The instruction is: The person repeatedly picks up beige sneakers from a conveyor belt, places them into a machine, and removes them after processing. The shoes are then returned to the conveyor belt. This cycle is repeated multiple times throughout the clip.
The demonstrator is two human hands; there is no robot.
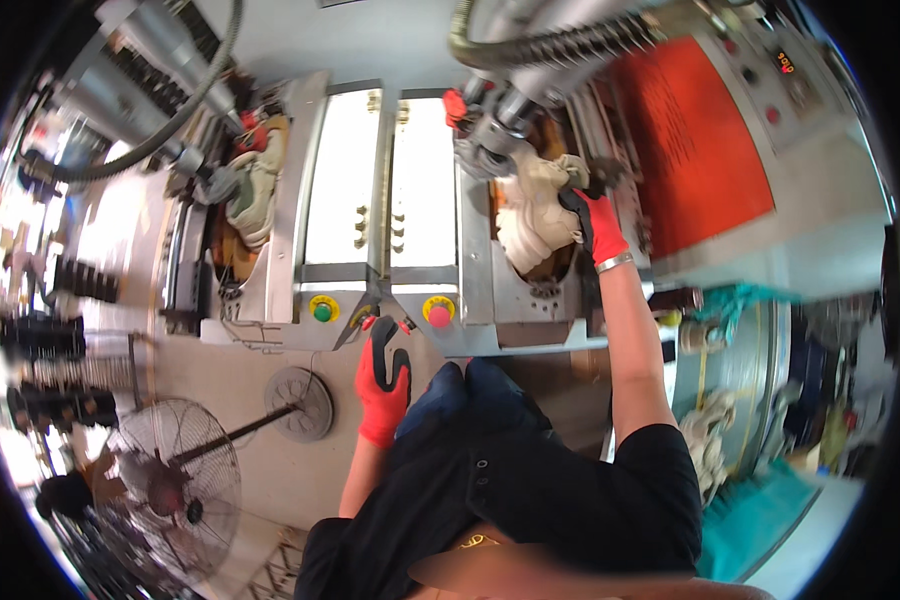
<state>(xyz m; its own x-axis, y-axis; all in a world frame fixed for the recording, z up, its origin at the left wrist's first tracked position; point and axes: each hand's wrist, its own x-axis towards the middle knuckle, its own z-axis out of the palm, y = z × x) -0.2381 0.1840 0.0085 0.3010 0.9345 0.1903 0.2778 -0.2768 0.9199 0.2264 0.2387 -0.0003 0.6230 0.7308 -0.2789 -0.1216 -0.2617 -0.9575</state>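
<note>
Cream shoe [537,212], seemingly tilted, in press [477,270]

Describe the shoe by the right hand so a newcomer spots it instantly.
Find the two bright white panels. Right of them, a cream shoe sits beneath a metal cylinder. Unlike the shoe left of the panels, it has the gloved right hand against it.

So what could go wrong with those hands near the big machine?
The right hand is on the shoe, close to the metal press: if the press moved, the hand might get pinched. The left hand is near the red button, so it could perhaps bump it by accident.
</note>
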